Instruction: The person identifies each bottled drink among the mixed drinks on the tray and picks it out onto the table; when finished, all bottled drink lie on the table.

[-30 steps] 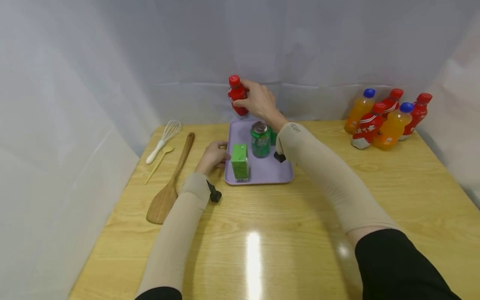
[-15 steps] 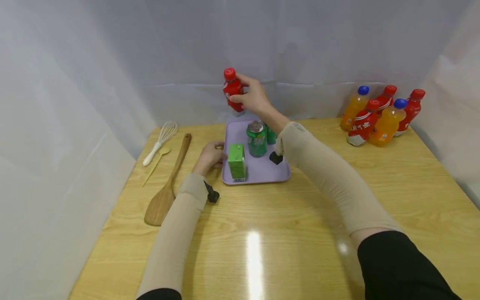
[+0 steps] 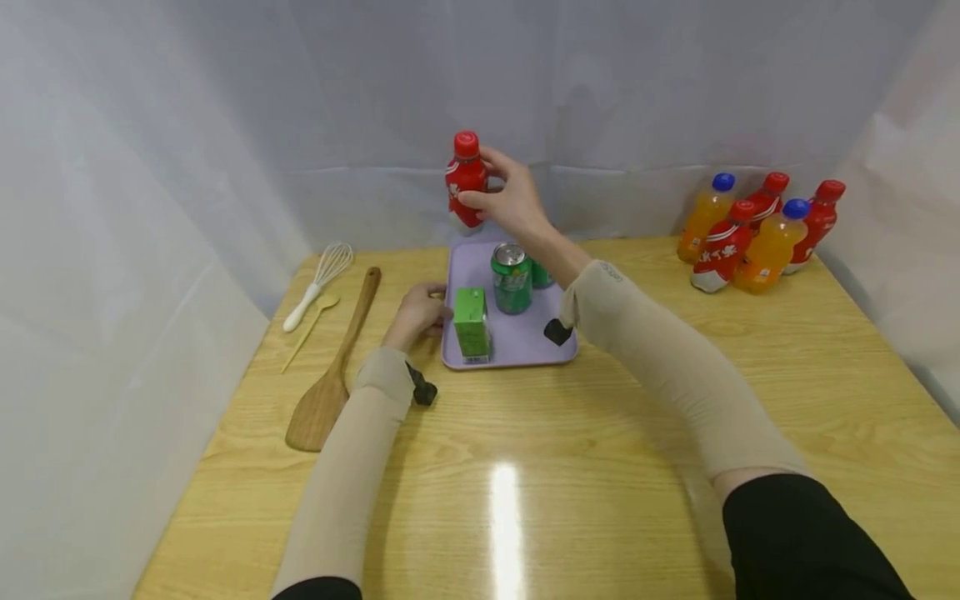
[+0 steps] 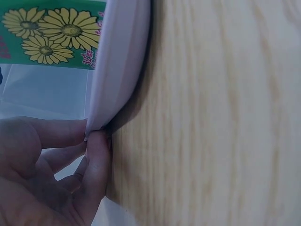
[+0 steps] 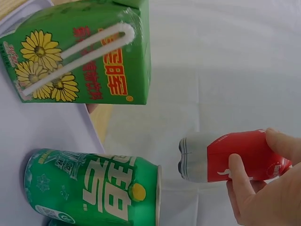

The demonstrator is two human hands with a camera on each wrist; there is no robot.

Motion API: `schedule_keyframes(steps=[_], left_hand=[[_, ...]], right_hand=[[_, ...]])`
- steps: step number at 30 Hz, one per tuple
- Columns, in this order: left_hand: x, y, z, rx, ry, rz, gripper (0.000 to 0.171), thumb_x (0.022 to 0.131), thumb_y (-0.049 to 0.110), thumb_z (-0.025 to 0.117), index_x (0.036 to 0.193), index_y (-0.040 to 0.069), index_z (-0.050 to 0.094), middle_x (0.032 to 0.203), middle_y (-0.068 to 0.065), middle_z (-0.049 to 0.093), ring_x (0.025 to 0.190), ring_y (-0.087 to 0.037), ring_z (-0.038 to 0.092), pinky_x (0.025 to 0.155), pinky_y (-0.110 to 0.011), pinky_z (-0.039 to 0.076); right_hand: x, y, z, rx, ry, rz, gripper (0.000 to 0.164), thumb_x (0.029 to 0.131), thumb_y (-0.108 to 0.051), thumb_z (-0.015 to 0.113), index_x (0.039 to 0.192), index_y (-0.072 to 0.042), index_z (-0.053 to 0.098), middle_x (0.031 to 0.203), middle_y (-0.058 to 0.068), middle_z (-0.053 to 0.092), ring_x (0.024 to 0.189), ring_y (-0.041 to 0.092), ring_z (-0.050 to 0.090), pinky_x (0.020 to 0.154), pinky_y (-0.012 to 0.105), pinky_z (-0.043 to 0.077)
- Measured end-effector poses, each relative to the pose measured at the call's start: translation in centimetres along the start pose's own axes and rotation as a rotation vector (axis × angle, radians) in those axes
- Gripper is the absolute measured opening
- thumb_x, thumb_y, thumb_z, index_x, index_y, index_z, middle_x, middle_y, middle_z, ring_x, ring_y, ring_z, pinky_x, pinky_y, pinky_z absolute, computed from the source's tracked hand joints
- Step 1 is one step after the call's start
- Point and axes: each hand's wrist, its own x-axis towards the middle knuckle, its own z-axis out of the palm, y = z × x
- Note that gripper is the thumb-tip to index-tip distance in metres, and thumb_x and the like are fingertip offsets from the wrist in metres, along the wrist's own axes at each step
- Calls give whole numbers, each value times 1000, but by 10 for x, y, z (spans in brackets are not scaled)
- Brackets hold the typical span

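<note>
My right hand grips a red drink bottle by its upper part, with the thumb on one side and fingers on the other. The bottle is held nearly upright above the far edge of a purple tray; its pale base shows in the right wrist view. On the tray stand a green drink carton with a straw on its side, a green soda can and a second green can, partly hidden by the right arm. The left hand pinches the tray's left rim between thumb and fingers.
Left of the tray lie a wooden spatula, a small yellow spoon and a white whisk. Several red and orange bottles stand together at the table's back right. White sheeting hangs behind the table.
The right hand has raised the red bottle slightly; it leaned left and now stands straighter. The left hand stays at the tray rim. The head view has shifted a little.
</note>
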Motion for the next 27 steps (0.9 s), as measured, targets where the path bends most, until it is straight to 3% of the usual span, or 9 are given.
schedule_keyframes(steps=[14,21,27], left_hand=[[2,-2,0,-15,-2,9,68,95,-2,59,161,8,43,137,-27,65,114,-32,67,96,-40,65],[4,-5,1,-7,-7,29,68,95,-2,60,160,6,43,139,-27,64,116,-33,68,97,-42,65],[3,-4,0,0,-8,25,67,95,-2,59,160,7,43,139,-27,64,117,-35,68,99,-44,64]], right_hand=[[-23,7,-15,-28,39,-62,72,93,-25,81,157,-34,50,144,2,61,108,21,66,84,33,63],[-35,11,-32,-84,103,-164,70,92,-27,81,156,-29,53,138,5,63,98,20,66,91,32,64],[-45,15,-47,-87,169,-227,67,93,-25,81,154,-27,56,134,7,65,90,20,63,83,27,64]])
